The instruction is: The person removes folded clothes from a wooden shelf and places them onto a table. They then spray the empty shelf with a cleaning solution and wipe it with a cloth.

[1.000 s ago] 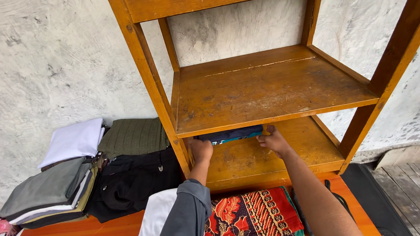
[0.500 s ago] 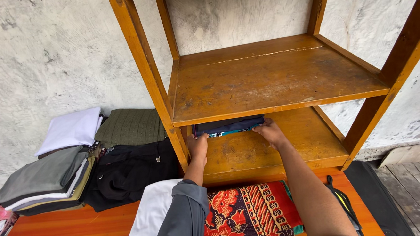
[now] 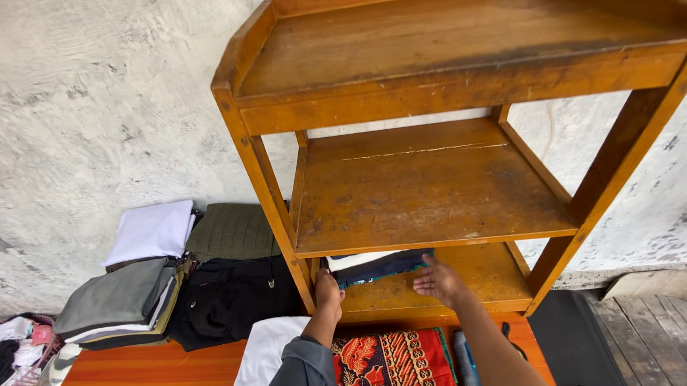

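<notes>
A wooden shelf unit [image 3: 439, 203] with three boards stands against a rough white wall. On its lowest board lies a small stack of folded clothes [image 3: 376, 265], white on top and dark blue below. My left hand [image 3: 327, 291] rests at the stack's left front corner, beside the shelf's post. My right hand [image 3: 439, 280] lies flat against the stack's right front edge, fingers spread. Neither hand grips the stack. A red patterned cloth [image 3: 390, 367] lies below my forearms.
Left of the shelf lie piles of folded clothes: white [image 3: 153, 230], olive [image 3: 231, 232], grey [image 3: 115, 298] and black [image 3: 227, 299]. A folded white piece [image 3: 264, 357] lies on the orange mat [image 3: 133, 385]. A basket of mixed clothes [image 3: 8, 360] stands far left. Wooden planks [image 3: 662, 340] are at the right.
The view has tilted up, so the top board now shows. The folded stack sits further in on the lowest board, and both hands have drawn back to its front edge.
</notes>
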